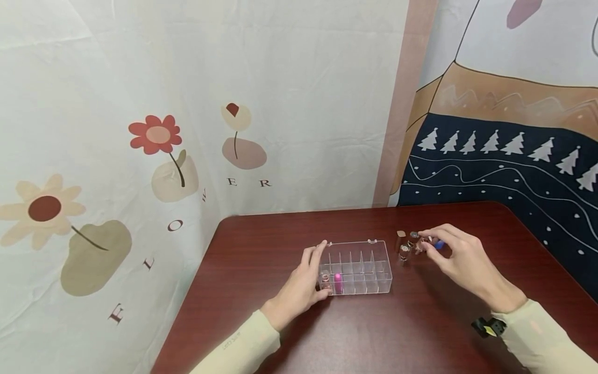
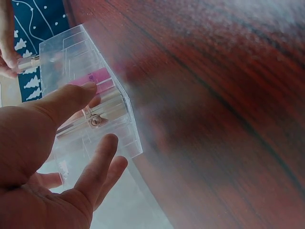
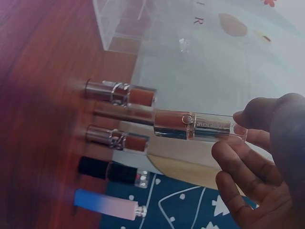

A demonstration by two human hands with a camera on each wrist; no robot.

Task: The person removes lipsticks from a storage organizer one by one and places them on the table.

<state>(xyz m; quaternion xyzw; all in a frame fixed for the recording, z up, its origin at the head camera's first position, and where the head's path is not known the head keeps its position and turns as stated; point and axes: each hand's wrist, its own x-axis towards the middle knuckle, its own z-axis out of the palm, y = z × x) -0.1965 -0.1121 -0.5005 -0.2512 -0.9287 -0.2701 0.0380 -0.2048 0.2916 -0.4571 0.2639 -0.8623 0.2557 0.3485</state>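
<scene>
A clear divided organizer box [image 1: 385,284] stands on the table, and my left hand [image 1: 301,278] grips its left end, thumb on the front wall and fingers toward the back. Inside its left compartments are a pink tube [image 1: 338,283] and a clear-capped lip gloss tube [image 2: 96,119]. To the right of the box, my right hand [image 1: 467,259] pinches a lip gloss tube [image 3: 174,125] by its clear end, above the table. Beside it stand two clear-and-silver lip gloss tubes [image 3: 136,97], a black tube [image 3: 93,166] and a blue-to-pink tube [image 3: 105,202].
A slim brown tube [image 1: 401,240] stands at the back of the group. The dark red table [image 1: 261,239] meets a flower-printed cloth [image 1: 303,104] behind and a navy tree-printed cloth [image 1: 504,176] at right.
</scene>
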